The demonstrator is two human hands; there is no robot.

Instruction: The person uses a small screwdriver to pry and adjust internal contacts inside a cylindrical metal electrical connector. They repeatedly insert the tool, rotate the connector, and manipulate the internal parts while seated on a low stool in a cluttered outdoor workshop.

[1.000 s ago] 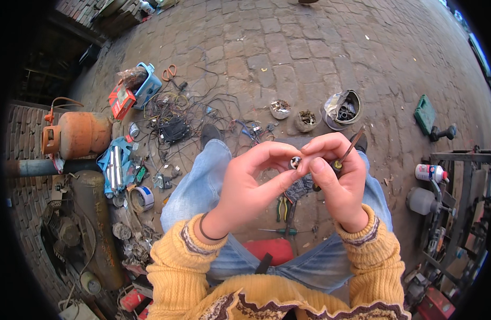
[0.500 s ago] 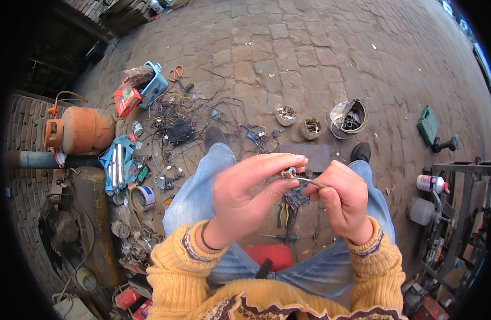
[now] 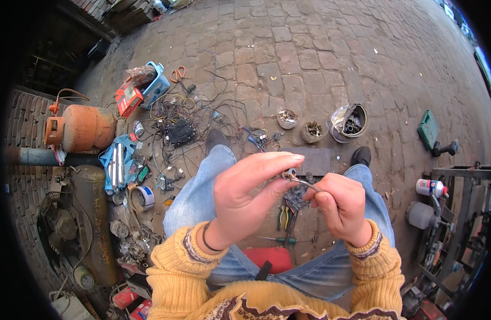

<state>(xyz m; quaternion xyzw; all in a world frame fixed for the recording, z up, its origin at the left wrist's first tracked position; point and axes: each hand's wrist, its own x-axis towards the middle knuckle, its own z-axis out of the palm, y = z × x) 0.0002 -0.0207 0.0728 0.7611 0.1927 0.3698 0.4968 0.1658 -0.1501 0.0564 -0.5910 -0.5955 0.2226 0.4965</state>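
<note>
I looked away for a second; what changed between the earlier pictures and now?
Both hands came down from over the pots to above the knees. The right hand now grips a thin metal tool against the small part pinched in the left hand. The tangle of wires lies unmoved.

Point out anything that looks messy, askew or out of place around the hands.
A tangle of loose wires sprawls over the paving, and an orange gas cylinder lies on its side at left. The left hand and right hand hold a small metal part; nothing looks spilled there.
</note>
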